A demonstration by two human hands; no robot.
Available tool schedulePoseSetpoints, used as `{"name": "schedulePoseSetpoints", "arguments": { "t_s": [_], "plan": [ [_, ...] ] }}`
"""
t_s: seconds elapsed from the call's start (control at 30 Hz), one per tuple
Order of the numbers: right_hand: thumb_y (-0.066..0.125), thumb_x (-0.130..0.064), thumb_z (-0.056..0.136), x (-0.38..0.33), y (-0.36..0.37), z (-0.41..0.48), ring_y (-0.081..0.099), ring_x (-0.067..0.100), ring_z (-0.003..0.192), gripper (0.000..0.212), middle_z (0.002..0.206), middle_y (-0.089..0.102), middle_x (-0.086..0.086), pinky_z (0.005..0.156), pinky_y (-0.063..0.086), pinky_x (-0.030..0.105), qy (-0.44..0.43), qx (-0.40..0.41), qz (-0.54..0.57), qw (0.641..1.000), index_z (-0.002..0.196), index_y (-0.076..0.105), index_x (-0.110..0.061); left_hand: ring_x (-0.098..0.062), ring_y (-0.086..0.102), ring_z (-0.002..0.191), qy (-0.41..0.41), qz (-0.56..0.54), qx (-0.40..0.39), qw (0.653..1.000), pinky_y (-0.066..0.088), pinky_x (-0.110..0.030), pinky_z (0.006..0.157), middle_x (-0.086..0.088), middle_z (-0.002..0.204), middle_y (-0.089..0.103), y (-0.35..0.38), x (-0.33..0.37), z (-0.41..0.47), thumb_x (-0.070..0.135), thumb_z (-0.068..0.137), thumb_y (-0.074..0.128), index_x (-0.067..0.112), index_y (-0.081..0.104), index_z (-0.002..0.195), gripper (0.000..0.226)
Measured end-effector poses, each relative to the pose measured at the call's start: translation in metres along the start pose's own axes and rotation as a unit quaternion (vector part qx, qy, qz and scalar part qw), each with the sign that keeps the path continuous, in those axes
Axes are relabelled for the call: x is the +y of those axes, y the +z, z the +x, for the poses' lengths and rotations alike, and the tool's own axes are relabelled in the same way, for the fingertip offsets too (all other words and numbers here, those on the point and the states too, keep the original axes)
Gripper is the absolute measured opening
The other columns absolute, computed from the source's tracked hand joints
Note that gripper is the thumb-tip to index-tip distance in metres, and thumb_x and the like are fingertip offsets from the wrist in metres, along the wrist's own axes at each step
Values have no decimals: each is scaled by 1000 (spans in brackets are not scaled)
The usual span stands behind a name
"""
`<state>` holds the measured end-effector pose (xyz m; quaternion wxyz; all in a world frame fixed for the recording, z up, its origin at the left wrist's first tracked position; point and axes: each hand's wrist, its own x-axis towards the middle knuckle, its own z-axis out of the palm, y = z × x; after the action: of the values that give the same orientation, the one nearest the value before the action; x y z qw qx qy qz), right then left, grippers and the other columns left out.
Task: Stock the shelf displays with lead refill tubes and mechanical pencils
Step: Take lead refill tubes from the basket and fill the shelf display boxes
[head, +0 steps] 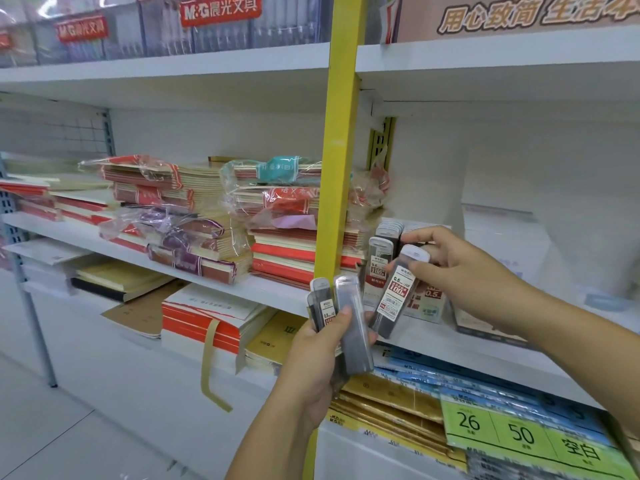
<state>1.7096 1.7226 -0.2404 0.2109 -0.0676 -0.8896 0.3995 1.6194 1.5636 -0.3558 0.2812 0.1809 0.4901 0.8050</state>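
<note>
My left hand [317,358] grips a bunch of dark lead refill tubes [351,327] with white caps, held upright in front of the yellow shelf post [341,140]. My right hand [457,268] pinches a single refill tube [398,292] with a red and white 0.5 label, tilted, just right of the bunch. Behind it a display box [426,303] on the middle shelf holds several more tubes [381,258] standing in a row. No mechanical pencils are in sight.
Wrapped stacks of exercise books [214,223] fill the middle shelf [114,247] left of the post. Below lie more books, yellow packs and blue packs with a green label [519,434]. A white box [502,244] stands at the right on the shelf.
</note>
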Motion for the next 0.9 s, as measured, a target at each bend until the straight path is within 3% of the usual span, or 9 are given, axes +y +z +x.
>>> {"name": "schedulePoseSetpoints", "arguments": {
  "t_s": [0.1, 0.17, 0.27, 0.33, 0.47, 0.63, 0.83, 0.9],
  "plan": [
    [61, -21, 93, -2, -1, 0, 71, 3, 81, 17, 89, 74, -15, 80, 58, 34, -23, 27, -17, 999, 104, 56, -33, -17, 76, 89, 14, 0, 13, 1000, 60, -33, 69, -2, 102, 78, -2, 5, 2, 34, 97, 59, 28, 60, 123, 27],
    [63, -18, 90, -11, -6, 2, 70, 3, 85, 21, 92, 73, -17, 73, 58, 24, -108, 91, -23, 990, 104, 59, -35, -14, 76, 91, 32, 7, 7, 999, 60, -29, 67, 3, 105, 78, -2, 8, 3, 33, 99, 55, 30, 60, 123, 24],
    [64, -14, 89, -24, -12, 9, 68, 6, 95, 26, 99, 71, -12, 80, 56, 23, -230, 172, -29, 957, 109, 63, -31, -10, 74, 95, 45, 22, 0, 999, 61, -30, 74, 8, 109, 77, -3, 10, 5, 34, 100, 52, 36, 59, 120, 21],
    [63, -15, 90, -26, -9, 17, 66, 6, 95, 28, 99, 69, -14, 83, 56, 25, -258, 179, -95, 945, 114, 63, -29, -8, 74, 95, 50, 28, -11, 998, 60, -29, 76, 10, 108, 77, -4, 10, 6, 35, 101, 51, 37, 60, 114, 16],
    [60, -15, 92, -16, 5, 35, 62, 2, 93, 29, 102, 65, -18, 83, 55, 29, -228, 143, -202, 942, 118, 63, -29, -7, 74, 94, 56, 38, -16, 998, 58, -29, 77, 11, 106, 77, -4, 9, 8, 36, 101, 51, 37, 59, 118, 20],
    [58, -13, 92, -11, 7, 53, 57, 9, 97, 30, 106, 64, -8, 85, 47, 25, -173, 176, -207, 946, 117, 65, -28, -4, 74, 92, 44, 50, -24, 997, 57, -28, 75, 12, 104, 77, -4, 6, 12, 38, 99, 52, 39, 57, 116, 17],
    [63, -17, 90, -7, 5, 60, 57, -7, 87, 28, 102, 66, -15, 71, 42, 7, -155, 191, -173, 954, 115, 67, -30, -3, 73, 91, 41, 51, -25, 998, 57, -24, 69, 12, 103, 77, -5, 5, 14, 38, 100, 51, 38, 56, 119, 20],
    [64, -23, 90, -3, 7, 61, 53, -5, 87, 27, 102, 64, -14, 75, 42, 13, -151, 172, -224, 947, 116, 68, -29, -3, 73, 92, 43, 52, -25, 997, 58, -24, 69, 11, 103, 77, -5, 6, 13, 38, 100, 51, 38, 56, 120, 21]
  ]
}}
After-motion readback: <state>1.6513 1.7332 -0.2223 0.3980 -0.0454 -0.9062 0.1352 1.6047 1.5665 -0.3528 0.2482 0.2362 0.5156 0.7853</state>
